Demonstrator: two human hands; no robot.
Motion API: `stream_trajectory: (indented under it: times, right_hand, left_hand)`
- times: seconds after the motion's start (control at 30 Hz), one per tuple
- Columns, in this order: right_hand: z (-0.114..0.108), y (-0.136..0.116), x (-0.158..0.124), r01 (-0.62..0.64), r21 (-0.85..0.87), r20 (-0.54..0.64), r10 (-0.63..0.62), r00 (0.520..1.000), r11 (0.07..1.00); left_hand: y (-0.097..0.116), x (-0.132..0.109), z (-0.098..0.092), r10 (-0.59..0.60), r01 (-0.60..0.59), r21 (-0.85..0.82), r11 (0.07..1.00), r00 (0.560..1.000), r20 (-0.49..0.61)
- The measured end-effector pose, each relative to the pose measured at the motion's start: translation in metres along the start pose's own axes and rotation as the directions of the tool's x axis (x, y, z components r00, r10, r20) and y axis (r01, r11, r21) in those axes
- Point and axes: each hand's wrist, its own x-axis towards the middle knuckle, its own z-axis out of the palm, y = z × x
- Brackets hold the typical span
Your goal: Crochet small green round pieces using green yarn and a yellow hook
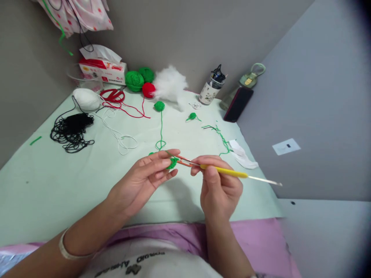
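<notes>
My left hand (147, 175) pinches a small green crocheted piece (172, 163) between thumb and fingers, above the pale green table (58, 185). My right hand (218, 183) is closed on a crochet hook (228, 172) with a yellow and orange handle. The hook's tip points left into the green piece. A green yarn strand (161, 131) runs from the piece up the table to a small green yarn ball (159, 105).
At the back lie green yarn balls (139, 78), a red ball (148, 89), white stuffing (170, 85), red scissors (113, 95), a tissue box (102, 70), a jar (211, 90) and a phone (238, 104). Black yarn (72, 129) and white yarn (86, 99) lie left.
</notes>
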Motion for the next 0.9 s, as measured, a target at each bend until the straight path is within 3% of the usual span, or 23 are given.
stream_trajectory:
  times: [0.07,0.2,0.4,0.53,0.67,0.77,0.9]
  right_hand:
    - [0.003,-0.001,0.003,-0.088,0.122,0.033,0.085,0.996,0.989]
    - [0.007,0.000,0.002,-0.078,0.115,0.075,0.069,0.995,0.990]
    - [0.003,0.005,0.003,-0.253,0.343,0.127,0.222,0.967,0.905]
    - [0.000,0.003,0.004,-0.266,0.364,0.138,0.231,0.963,0.893]
    - [-0.001,-0.003,0.002,-0.198,0.262,0.131,0.169,0.977,0.944]
    - [-0.002,-0.005,-0.001,-0.042,0.111,0.114,0.029,0.993,0.993]
    - [-0.003,-0.004,-0.003,0.158,0.018,0.145,-0.159,0.977,0.987]
  left_hand:
    - [0.000,0.000,0.001,0.054,-0.054,0.076,0.996,0.999,0.008]
    - [-0.002,-0.003,0.004,0.131,-0.138,0.168,0.976,0.990,0.050]
    - [-0.002,-0.003,0.002,0.114,-0.127,0.185,0.975,0.990,0.080]
    - [0.000,-0.005,0.001,0.116,-0.125,0.229,0.965,0.992,0.051]
    - [0.001,-0.007,-0.001,0.173,-0.176,0.302,0.937,0.984,0.036]
    - [0.000,-0.007,-0.002,0.241,-0.236,0.361,0.902,0.970,0.033]
    - [-0.004,-0.006,0.000,0.357,-0.315,0.465,0.827,0.934,-0.002]
